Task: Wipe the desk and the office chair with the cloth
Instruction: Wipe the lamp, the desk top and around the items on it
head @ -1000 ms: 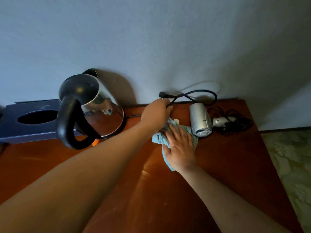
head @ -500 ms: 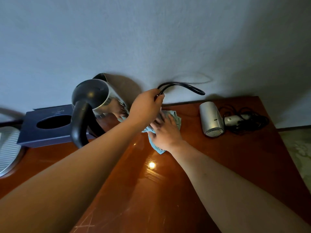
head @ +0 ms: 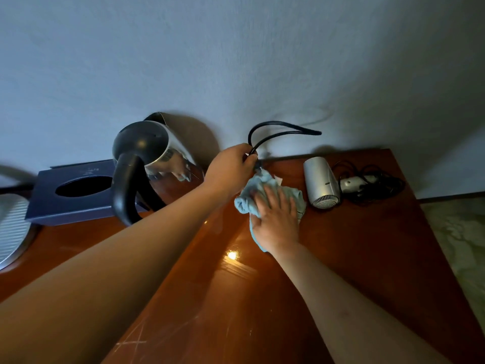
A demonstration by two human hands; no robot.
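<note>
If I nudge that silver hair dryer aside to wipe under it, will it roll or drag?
The silver hair dryer lies on its rounded barrel on the glossy wooden desk, so it will probably slide easily and may rock or roll a little. Its tangled black cord sits bunched beside it and will likely drag along.

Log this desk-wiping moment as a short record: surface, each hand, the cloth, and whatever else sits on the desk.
surface: glossy wooden desk against the wall
left hand: grips black cord, looped up off the desk
right hand: fingers spread, pressing the cloth
cloth: light blue, bunched, near the back edge
other items: kettle, tissue box, hair dryer lying on its side
</note>
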